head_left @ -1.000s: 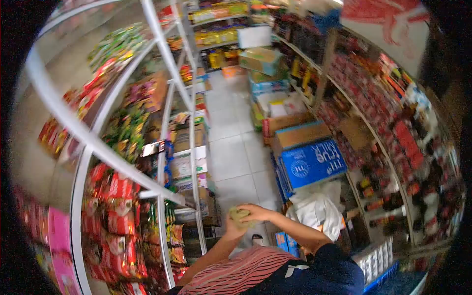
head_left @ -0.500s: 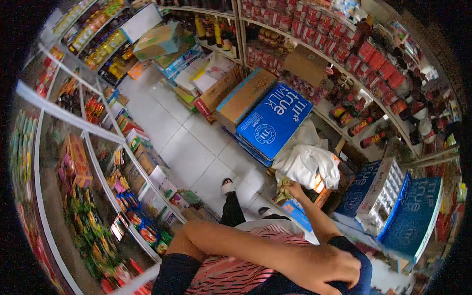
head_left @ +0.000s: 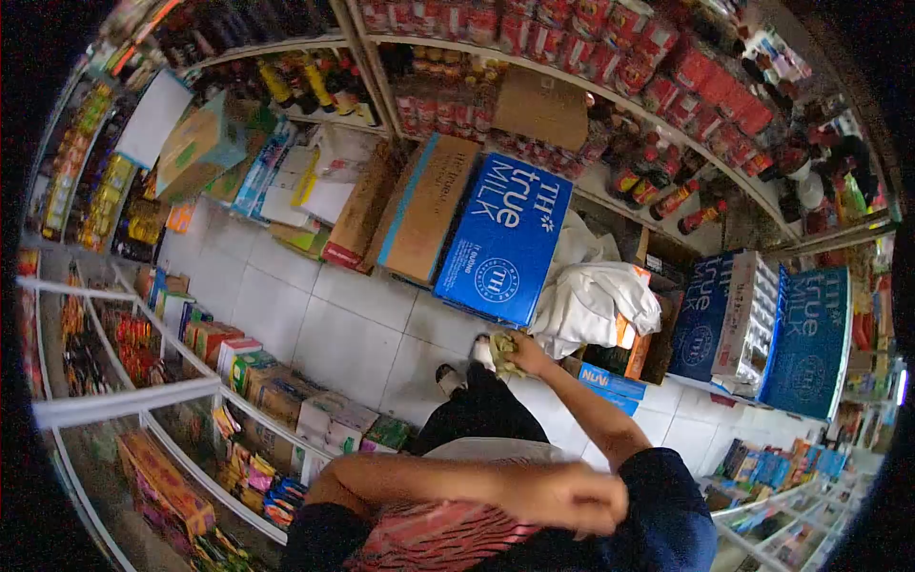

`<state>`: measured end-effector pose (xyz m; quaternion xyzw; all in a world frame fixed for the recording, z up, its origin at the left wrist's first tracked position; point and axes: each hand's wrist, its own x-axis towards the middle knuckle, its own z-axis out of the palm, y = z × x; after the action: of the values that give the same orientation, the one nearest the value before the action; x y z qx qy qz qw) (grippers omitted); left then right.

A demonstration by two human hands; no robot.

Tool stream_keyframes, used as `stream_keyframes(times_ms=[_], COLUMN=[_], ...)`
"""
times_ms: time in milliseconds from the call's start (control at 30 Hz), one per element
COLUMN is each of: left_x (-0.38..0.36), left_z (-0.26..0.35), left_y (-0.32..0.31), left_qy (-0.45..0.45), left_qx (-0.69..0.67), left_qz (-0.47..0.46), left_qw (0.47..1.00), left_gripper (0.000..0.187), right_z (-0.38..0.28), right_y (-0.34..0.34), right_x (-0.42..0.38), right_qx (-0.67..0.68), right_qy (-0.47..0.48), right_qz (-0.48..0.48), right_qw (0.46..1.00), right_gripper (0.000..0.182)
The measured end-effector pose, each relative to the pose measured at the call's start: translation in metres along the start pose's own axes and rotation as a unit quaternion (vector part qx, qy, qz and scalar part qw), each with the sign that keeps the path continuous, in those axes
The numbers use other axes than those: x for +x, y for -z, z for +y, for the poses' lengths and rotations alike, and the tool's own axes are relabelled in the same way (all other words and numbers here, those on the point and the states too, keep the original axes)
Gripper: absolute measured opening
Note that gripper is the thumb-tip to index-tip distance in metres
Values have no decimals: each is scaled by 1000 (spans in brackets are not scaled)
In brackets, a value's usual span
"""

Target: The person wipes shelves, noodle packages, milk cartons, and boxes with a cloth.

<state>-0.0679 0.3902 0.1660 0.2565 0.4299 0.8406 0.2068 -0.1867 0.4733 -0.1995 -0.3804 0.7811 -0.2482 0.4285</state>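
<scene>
My right hand [head_left: 526, 355] grips a crumpled yellow-green cloth [head_left: 501, 353], held out low over the floor beside the blue milk carton box [head_left: 505, 238]. My left arm crosses in front of my body. At its end my left hand [head_left: 589, 498], a little blurred, has its fingers curled in with nothing seen in them, close to my right sleeve. A crumpled white cloth or bag [head_left: 596, 305] lies over an open box just right of the blue carton box. My foot [head_left: 484, 353] shows partly behind the yellow-green cloth.
A brown carton [head_left: 429, 210] stands left of the blue box. Shelves of red cans [head_left: 562, 43] and bottles [head_left: 701, 219] line the back. More blue milk cartons [head_left: 805, 338] stand at right. Glass shelving [head_left: 133, 405] with packets runs along the left. White tiled floor [head_left: 334, 343] lies between.
My view has turned and shifted. My right hand has moved left with the yellow-green cloth, away from the open box. My left hand has come off my right upper sleeve and its fingers have curled.
</scene>
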Motion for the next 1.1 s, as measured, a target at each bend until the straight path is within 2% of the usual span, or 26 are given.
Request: stream_keyframes(times_ms=[33,100,133,167,200,233,267,333,400,467,500,533,567,600,633,667,700,733,800,833,900,933,967,1000,1033,1100], left_x=[-14,-53,-73,-98,-124,-146,-168,-191,-201,-197,-180,-160,-147,-148,-150,-152,-152,-153,-153,-152,-151,-152,-154,-156,-158,-161], left_z=[-24,-82,-102,-135,-155,-159,-167,-165,-175,-179,-177,-177,-174,-174,-177,-180,-183,-183,-177,-177,-179,-179,-180,-181,-184,-186], left_y=[27,98,137,175,213,246,281,342,411,465,470,472,474,479,482,480,477,476,483,481,480,481,482,482,483,483], left_qy=[-20,90,131,140,190,230,245,213,283,266,269,316,361,362,363,367,374,365,352,353,355,354,353,354,353,358], left_qx=[58,-4,-2,134,178,286,370,533,673,715,709,722,734,734,732,727,723,726,737,737,734,718,702,703,707,709], left_qz=[122,321,410,471,502,496,493,484,420,350,353,356,355,354,353,353,352,354,350,353,355,367,380,379,375,368], left_qw=[991,943,903,860,825,787,748,660,539,544,547,502,453,454,456,460,462,463,459,456,457,474,489,487,484,483], left_gripper=[15,11,11,13,18,21,19,20,28,39,39,42,44,44,44,44,44,44,44,44,45,43,42,42,40,38], right_z=[5,18,5,13,23,39,66,55,69,77,77,73,60,45,19,-7,-22,-27,-32,-29,2,3,42,52,55,62], right_y=[-6,-15,-1,6,16,28,37,93,123,139,140,137,131,126,125,118,110,107,105,112,131,158,164,183,191,199], right_x=[6,31,35,51,68,90,115,141,183,222,239,257,270,284,292,298,299,296,303,309,319,308,316,307,309,311], right_qx=[9,64,99,102,108,112,106,111,-38,-95,-99,-114,-95,-73,-18,-50,-80,-74,-207,-206,-296,-137,-202,-198,-196,-153], right_qy=[-9,49,0,-5,25,58,53,22,-18,-87,-88,-79,-49,-19,32,90,147,144,271,269,223,135,166,83,85,13], right_qz=[0,182,198,205,267,324,361,415,532,608,603,602,571,537,462,427,389,387,276,280,236,243,372,443,443,542], right_qw=[1000,980,975,973,957,938,925,903,846,783,787,786,814,840,886,898,906,908,898,898,898,951,890,870,871,826], right_gripper=[54,53,46,46,45,43,42,42,42,40,40,40,41,42,43,43,44,44,40,40,41,41,43,44,44,44])
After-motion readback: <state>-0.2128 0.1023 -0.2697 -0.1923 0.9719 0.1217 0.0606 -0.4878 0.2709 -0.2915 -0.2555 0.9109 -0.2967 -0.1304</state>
